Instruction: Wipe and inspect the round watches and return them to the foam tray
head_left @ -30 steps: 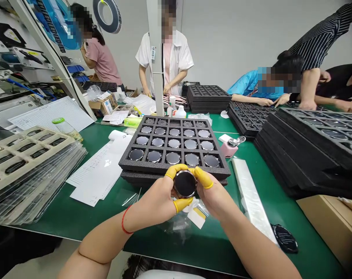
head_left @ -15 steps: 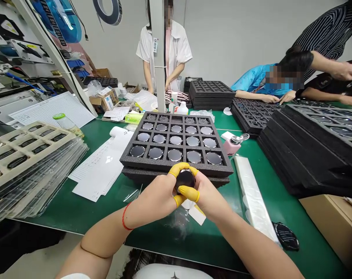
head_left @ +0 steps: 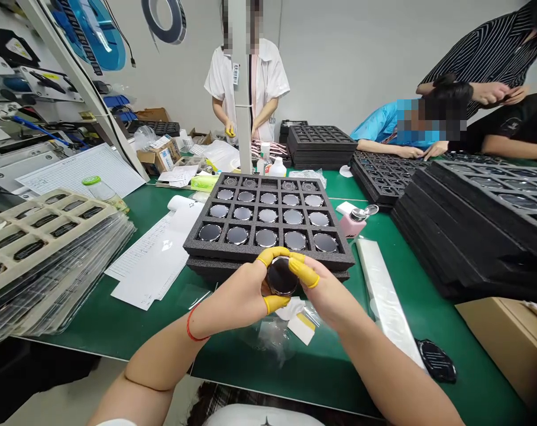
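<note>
Left hand (head_left: 244,293) and right hand (head_left: 328,296) are seen in the head view closed around one round black disc (head_left: 281,277) with a shiny rim, held up between them, its dark face tilted toward the camera. By the left hand, the disc is gripped with a finger along its upper edge and the thumb near its lower edge; by the right hand, it is clasped with the thumb laid over the right part of the face. Thumbs and some fingertips are covered by yellow finger cots (head_left: 304,273). Just beyond the hands, a black foam tray (head_left: 224,251) is filled with similar discs in most compartments. Below the hands, a white and yellow slip (head_left: 300,331) and clear film (head_left: 272,340) are spread on the green bench (head_left: 233,370). Left of the hands, white papers (head_left: 148,272) are laid out; right of them are placed a pink bottle (head_left: 352,226) and a long white strip (head_left: 390,305). Farther beyond, a co-worker in a white shirt (head_left: 272,74) is partly hidden by a post (head_left: 244,130).
</note>
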Demonstrator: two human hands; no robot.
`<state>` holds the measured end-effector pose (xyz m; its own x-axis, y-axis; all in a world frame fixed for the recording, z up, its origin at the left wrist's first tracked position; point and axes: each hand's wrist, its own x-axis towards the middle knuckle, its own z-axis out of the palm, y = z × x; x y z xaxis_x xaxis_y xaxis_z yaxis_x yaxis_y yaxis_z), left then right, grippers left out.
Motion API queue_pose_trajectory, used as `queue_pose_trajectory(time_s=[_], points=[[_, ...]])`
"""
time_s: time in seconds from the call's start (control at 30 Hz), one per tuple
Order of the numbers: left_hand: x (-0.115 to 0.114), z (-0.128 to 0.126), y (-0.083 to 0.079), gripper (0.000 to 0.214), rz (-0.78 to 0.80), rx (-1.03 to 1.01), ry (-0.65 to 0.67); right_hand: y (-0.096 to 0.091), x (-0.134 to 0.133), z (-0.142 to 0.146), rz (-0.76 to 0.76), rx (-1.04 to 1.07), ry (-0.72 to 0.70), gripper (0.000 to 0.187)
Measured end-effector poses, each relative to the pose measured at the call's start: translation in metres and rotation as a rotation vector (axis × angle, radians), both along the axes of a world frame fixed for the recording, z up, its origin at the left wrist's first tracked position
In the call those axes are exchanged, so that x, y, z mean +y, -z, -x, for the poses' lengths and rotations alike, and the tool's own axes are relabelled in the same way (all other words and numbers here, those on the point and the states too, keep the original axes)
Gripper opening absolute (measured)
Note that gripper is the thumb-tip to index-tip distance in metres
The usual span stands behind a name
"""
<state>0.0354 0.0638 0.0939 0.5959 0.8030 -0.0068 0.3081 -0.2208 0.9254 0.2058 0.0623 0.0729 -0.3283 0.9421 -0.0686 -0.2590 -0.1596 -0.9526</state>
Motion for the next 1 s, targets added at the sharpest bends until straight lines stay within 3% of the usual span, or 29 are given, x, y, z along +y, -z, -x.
queue_pose_trajectory(time_s=[0.23,0.4,0.57,0.87,1.0], points=[[0.001,0.010,-0.005,0.061,0.030,-0.064,-0.072,-0.015,0.002,-0.019,-0.063,-0.125,-0.176,0.037],[0.000,0.008,-0.005,0.062,0.015,-0.052,-0.063,-0.010,-0.001,-0.012,-0.054,-0.151,-0.148,0.042],[0.001,0.007,-0.003,0.061,-0.014,-0.049,-0.086,-0.004,-0.002,-0.006,-0.029,-0.038,-0.164,0.036],[-0.011,-0.005,0.013,0.047,-0.255,0.144,-0.233,0.002,-0.006,0.007,-0.027,0.088,0.046,0.024],[-0.014,-0.010,0.015,0.019,-0.284,0.263,-0.262,0.004,-0.007,0.010,-0.029,0.096,0.085,0.025]])
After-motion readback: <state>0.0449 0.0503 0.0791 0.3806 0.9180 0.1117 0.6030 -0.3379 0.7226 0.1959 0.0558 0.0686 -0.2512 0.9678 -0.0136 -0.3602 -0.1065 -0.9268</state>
